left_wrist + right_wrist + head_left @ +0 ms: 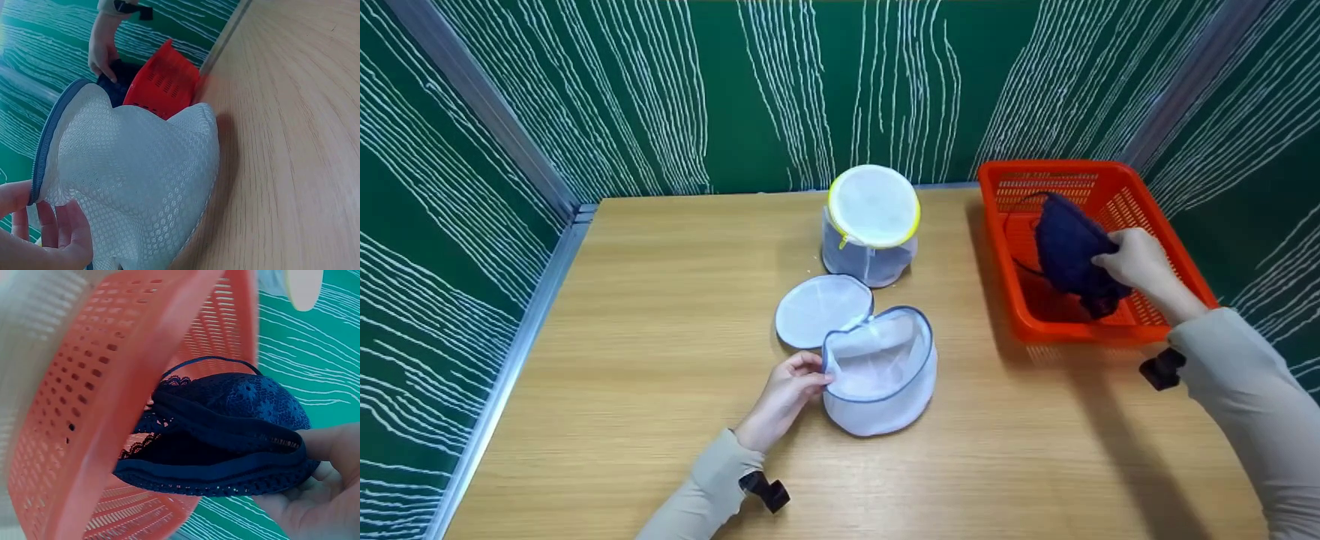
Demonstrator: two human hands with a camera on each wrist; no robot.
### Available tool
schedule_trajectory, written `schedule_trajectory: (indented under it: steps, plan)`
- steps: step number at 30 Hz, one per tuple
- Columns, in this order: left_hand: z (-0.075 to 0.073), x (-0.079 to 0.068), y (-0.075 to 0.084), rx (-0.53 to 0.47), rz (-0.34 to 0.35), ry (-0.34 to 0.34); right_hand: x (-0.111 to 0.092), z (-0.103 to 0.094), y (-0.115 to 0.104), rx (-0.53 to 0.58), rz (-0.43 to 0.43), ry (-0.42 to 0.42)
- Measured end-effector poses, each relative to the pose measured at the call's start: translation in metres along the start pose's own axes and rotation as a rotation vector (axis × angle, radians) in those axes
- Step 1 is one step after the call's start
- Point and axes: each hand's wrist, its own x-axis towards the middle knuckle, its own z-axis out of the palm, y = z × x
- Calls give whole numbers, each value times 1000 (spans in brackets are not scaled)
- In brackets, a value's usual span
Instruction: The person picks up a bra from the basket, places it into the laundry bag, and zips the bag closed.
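My left hand (786, 394) pinches the blue-zippered rim of a white mesh laundry bag (877, 416) on the table. The bag's round lid (823, 311) is unzipped and lies folded back to the far left, so its mouth gapes upward. In the left wrist view, thumb and fingers hold the zipper edge of the mesh bag (140, 163). Over the orange basket, my right hand (1140, 259) grips a navy lace bra (1069, 244) by one end. The right wrist view shows the bra (225, 433) bunched, its cup and a thin strap hanging within the basket's rim.
The orange plastic basket (1110, 332) stands at the back right of the wooden table (660, 300). A second mesh laundry bag (874, 206) with a yellow zipper stands upright behind the lid, its top closed. Green walls (727, 97) with white lines enclose the table's back and sides.
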Motion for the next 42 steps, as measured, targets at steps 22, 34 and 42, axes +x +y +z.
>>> schedule_trajectory:
  steps: [22, 34, 42]
  plan:
    - [0, 1, -1, -2, -13, 16, -23, -29, -25, 175, 84, 164]
    - [-1, 1, 0, 2, -4, 9, -36, -36, -43, 278, 64, 282]
    - [-1, 4, -3, -2, -6, 20, -44, -33, -61, 359, 9, 310]
